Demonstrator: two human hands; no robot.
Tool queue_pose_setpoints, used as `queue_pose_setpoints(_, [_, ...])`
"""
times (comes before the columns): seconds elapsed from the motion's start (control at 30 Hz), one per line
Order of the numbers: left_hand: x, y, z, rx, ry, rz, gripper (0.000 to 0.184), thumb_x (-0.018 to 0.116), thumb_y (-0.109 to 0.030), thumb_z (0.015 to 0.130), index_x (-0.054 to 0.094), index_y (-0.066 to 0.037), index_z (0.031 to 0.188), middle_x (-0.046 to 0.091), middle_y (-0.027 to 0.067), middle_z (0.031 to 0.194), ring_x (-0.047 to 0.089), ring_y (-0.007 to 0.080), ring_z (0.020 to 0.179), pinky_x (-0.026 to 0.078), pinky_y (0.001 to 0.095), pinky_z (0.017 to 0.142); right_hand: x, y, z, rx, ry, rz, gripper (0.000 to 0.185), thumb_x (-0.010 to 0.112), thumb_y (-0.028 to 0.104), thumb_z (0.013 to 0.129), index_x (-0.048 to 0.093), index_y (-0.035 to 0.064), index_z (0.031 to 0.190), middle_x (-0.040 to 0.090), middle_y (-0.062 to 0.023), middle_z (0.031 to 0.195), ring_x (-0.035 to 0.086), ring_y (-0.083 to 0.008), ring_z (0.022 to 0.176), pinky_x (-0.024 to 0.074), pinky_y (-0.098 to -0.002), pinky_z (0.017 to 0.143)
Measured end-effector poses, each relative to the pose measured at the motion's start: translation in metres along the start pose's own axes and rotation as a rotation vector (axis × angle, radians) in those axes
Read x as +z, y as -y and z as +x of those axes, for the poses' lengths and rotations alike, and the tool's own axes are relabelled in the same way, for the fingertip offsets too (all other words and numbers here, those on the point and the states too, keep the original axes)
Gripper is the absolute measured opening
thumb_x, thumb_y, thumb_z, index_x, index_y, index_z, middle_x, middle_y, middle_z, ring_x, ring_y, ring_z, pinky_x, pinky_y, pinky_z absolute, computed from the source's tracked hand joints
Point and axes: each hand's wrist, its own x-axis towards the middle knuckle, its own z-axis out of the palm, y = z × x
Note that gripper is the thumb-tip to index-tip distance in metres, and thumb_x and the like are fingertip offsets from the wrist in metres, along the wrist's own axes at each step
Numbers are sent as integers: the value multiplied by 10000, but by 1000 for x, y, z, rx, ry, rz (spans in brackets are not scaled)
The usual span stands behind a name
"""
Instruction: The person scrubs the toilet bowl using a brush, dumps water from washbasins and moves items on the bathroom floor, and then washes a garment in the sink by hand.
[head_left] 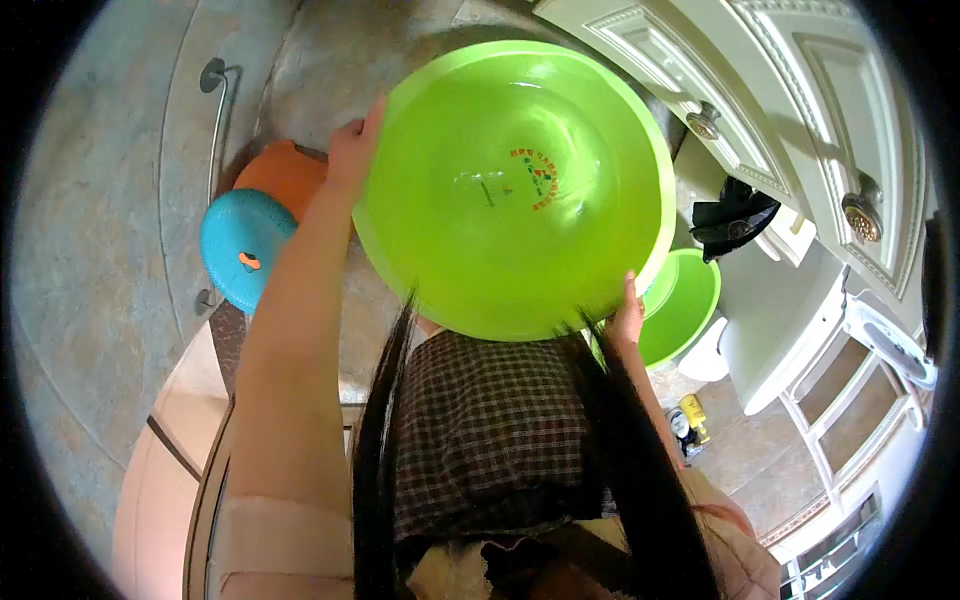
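Left hand: on the big basin's left rim, upper part; left hand (352, 152) is closed around the edge from outside. Full finger wrap is hidden, can't confirm.
Right hand: on the lower-right rim; right hand (626, 322) has its thumb up against the edge, other fingers mostly out of sight under it.
Grip spread: hands on opposite sides of the basin, left farther out from the body, right closer in.
Left arm: left forearm (300, 340) reaches long and nearly straight from the bottom of the view up to the rim, pale sleeve (285, 540) pushed up.
Right arm: lower part partly covered by a hanging lock of black hair (635, 470); elbow angle can't be read.
Big basin: lime-green basin (440, 230), held in front of the body, inside facing the camera, printed mark on its bottom, glossy reflections. Can't tell if there's liquid in it.
Lap: checked garment (490, 430) sits just below the basin's near edge; contact unclear.
Left wall: blue round item (232, 235) overlaps an orange item (285, 172), both by a metal bar (217, 150).
Right side: smaller green tub (690, 310) near the right hand, black bag (735, 215) above it, yellow bottle (693, 412) below.
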Motion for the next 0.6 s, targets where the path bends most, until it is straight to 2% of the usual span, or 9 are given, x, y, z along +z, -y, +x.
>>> queue_pose_setpoints(0.1, [-1,34,-30,-39,-96,-164,564,510,-503,815,597,52,757,563,73,662,485,135,628,398,290,594,10,16,-7,-95,-25,87,479,614,359,801,510,-15,1082,574,-106,1010,565,-218,843,460,-334,748])
queue_pose_setpoints(0.2, [-14,27,-78,-40,-181,-144,513,511,-457,835,590,42,744,533,60,632,472,127,616,389,292,579,10,21,-1,-199,-15,-17,453,602,396,804,573,-22,974,591,-97,929,550,-182,788,441,-297,714])
queue_pose_setpoints(0.4, [-64,23,-136,-127,-364,-411,441,504,-427,856,582,7,843,554,38,752,471,113,644,381,288,568,19,58,-22,-277,100,-126,428,563,408,828,607,-17,829,589,-62,810,515,-127,714,413,-257,658])
queue_pose_setpoints(0.47, [-95,7,-169,-171,-361,-453,451,495,-426,862,581,14,912,579,38,827,508,114,703,406,266,613,31,83,-59,-320,124,-169,406,555,399,838,604,6,750,569,-29,764,492,-100,670,404,-255,632])
queue_pose_setpoints(0.6, [-148,-39,-255,-272,-427,-520,454,477,-409,876,576,25,962,594,48,861,534,115,772,423,253,665,27,116,-125,-355,201,-168,347,552,355,852,581,24,751,552,-9,738,472,-81,653,397,-248,621])
